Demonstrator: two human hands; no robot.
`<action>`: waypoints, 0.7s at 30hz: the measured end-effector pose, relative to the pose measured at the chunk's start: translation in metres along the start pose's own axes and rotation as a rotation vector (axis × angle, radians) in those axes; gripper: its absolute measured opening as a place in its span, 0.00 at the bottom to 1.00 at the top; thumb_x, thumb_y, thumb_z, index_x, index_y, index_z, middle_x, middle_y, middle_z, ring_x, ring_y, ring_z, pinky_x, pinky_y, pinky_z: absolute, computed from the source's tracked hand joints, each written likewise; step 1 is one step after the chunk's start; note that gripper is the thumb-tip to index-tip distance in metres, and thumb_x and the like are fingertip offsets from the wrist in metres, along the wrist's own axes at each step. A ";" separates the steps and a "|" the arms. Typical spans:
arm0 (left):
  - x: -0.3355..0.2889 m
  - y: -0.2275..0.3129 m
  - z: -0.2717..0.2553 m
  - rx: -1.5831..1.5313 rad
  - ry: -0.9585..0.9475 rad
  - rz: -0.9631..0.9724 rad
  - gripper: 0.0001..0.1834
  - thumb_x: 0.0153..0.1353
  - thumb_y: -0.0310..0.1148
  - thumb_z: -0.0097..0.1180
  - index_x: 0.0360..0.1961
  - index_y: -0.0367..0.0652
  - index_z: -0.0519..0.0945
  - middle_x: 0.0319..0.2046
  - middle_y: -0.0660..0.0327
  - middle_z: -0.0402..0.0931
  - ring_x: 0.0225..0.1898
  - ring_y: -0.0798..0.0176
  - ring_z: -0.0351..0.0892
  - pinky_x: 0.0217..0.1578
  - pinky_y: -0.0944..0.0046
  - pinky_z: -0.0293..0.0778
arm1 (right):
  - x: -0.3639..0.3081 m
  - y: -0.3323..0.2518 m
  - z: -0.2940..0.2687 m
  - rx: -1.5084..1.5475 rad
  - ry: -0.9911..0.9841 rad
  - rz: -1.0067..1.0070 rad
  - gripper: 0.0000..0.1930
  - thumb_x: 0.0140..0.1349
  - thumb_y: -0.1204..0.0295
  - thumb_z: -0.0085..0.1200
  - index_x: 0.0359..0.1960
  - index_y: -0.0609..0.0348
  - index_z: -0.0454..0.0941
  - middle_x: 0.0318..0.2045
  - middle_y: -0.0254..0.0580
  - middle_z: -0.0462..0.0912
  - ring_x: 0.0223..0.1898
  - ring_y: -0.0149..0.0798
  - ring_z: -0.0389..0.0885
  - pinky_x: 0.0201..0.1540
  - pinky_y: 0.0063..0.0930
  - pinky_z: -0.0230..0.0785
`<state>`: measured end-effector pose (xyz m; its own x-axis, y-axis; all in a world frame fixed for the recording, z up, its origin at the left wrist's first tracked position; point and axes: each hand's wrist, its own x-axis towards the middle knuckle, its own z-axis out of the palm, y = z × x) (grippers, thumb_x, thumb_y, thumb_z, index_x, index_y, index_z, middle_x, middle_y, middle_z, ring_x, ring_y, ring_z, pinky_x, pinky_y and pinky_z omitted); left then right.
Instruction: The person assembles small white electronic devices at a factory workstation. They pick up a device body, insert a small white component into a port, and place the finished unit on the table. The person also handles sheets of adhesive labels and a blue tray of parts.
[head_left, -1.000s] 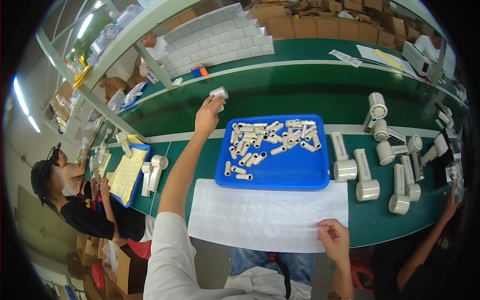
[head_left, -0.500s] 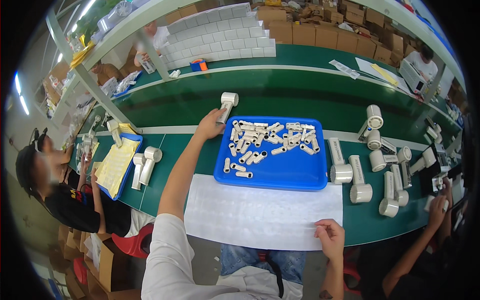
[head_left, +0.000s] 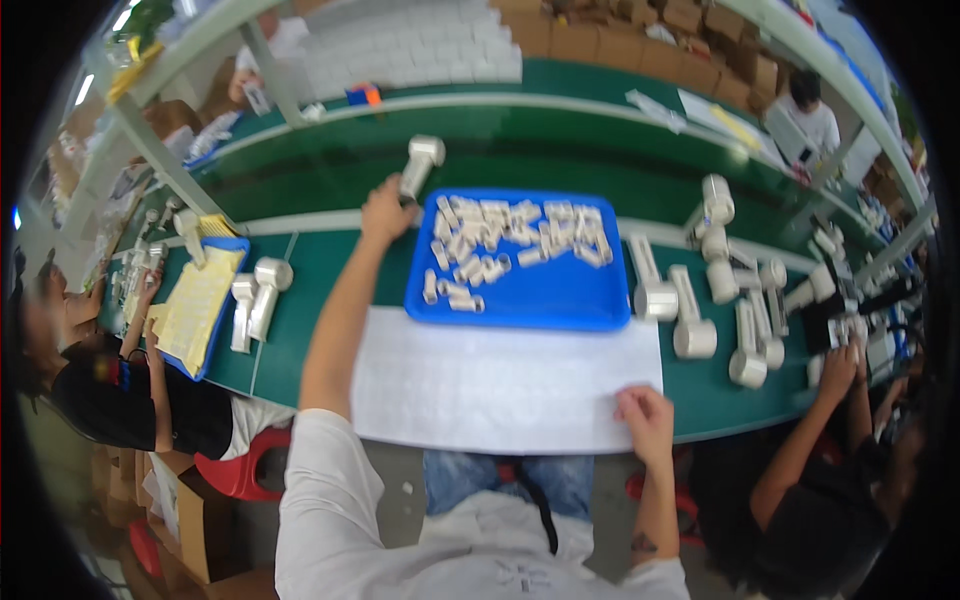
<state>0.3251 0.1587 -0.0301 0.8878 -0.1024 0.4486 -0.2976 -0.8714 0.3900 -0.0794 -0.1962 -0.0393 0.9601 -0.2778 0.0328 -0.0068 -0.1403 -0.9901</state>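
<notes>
By the far left corner of the blue tray [head_left: 520,312], my left hand [head_left: 388,210] is closed around the lower handle of a white handheld fan [head_left: 420,160]. The fan's round head points away from me. Many small white, elongated parts [head_left: 490,225] lie in the tray, mostly toward its far side. In front of it a white sheet [head_left: 500,385] covers the table edge. Over the sheet's right edge, my right hand [head_left: 645,412] has its fingers curled in. Blur hides whether anything is between them.
Several white handheld fans [head_left: 692,325] lie right of the tray. Two more fans [head_left: 265,295] lie at left, beside a blue tray with yellow sheets [head_left: 203,310]. Co-workers sit on both sides. A green ledge [head_left: 330,165] runs behind, with stacked white boxes [head_left: 420,50].
The whole view has shifted, so the table appears higher and a little further left, with more blur. My left hand keeps its hold on the fan; my right hand remains curled over the sheet.
</notes>
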 end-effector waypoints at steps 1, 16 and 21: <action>-0.011 -0.015 -0.005 -0.028 0.034 0.104 0.29 0.52 0.37 0.66 0.55 0.42 0.74 0.50 0.46 0.77 0.50 0.42 0.77 0.51 0.48 0.73 | 0.001 -0.007 0.004 0.007 0.014 -0.037 0.04 0.64 0.78 0.54 0.36 0.67 0.79 0.28 0.34 0.79 0.30 0.24 0.77 0.34 0.19 0.69; -0.277 0.029 -0.172 0.061 -0.634 0.219 0.54 0.37 0.52 0.74 0.68 0.52 0.65 0.72 0.51 0.50 0.73 0.40 0.43 0.68 0.39 0.42 | -0.024 -0.009 -0.017 -0.974 -0.012 -0.272 0.33 0.52 0.64 0.66 0.61 0.57 0.72 0.68 0.54 0.60 0.68 0.60 0.57 0.67 0.47 0.53; -0.294 0.025 -0.177 0.073 -0.662 0.268 0.56 0.35 0.56 0.74 0.69 0.55 0.65 0.72 0.56 0.51 0.73 0.43 0.43 0.67 0.34 0.41 | -0.041 -0.021 -0.024 -1.063 -0.173 -0.257 0.49 0.35 0.55 0.74 0.65 0.53 0.68 0.69 0.48 0.59 0.70 0.60 0.52 0.69 0.50 0.51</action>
<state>-0.0057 0.2515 -0.0102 0.8209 -0.5668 -0.0695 -0.5315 -0.8030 0.2697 -0.1254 -0.2046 -0.0168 0.9929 0.0013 0.1187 0.0410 -0.9423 -0.3321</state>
